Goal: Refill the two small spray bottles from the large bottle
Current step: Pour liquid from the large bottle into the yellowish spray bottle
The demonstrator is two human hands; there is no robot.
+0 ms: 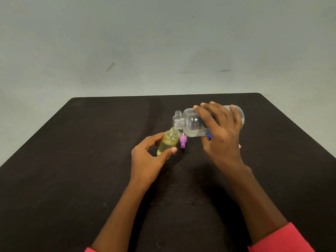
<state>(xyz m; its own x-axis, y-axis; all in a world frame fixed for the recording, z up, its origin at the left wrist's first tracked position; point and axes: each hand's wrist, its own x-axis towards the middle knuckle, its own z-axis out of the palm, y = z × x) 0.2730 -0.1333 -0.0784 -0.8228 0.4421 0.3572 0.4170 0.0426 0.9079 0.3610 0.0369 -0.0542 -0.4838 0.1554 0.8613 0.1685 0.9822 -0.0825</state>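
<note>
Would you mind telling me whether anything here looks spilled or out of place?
No spill shows. A purple spray cap lies on its side on the table, as expected while the yellow bottle is open.

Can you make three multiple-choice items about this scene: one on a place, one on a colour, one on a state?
1. Where does the purple spray cap lie?
A. on the table, between the hands
B. on the large bottle
C. in the left hand

2. What colour is the small bottle in the left hand?
A. blue
B. yellow-green
C. red

3. How is the large bottle held by the right hand?
A. upright, capped
B. tipped, mouth open
C. lying on the table

Answers: 1 A, it rests on the dark table; 2 B, its tint shows; 3 B, its neck meets the small bottle's mouth.
</note>
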